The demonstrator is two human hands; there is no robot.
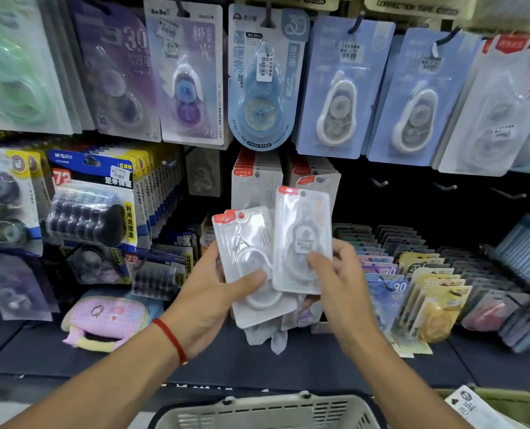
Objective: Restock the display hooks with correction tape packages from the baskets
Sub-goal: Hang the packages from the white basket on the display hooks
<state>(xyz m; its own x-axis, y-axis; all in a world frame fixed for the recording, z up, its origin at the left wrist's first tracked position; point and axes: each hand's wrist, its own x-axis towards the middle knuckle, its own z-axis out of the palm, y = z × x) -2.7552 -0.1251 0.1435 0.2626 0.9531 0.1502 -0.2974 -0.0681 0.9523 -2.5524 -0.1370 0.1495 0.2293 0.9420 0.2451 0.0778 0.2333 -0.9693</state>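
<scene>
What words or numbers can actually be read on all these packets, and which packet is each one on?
"30" on the purple package, top row.
"NO.8804" on the blue teardrop package.
"M&G", "72" and "6" on the black multipack.
"30" on the bluish package low on the right.
"CORRECTION TAPE" on the header card at top.
The price stickers, and the print on the clear packages in the left hand and right hand, are too blurred.

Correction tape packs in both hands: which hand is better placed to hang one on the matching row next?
Probably the right hand. It pinches a single pack upright, just below the matching red-tabbed packs already hanging. The left hand grips a tilted stack that needs separating first.
</scene>
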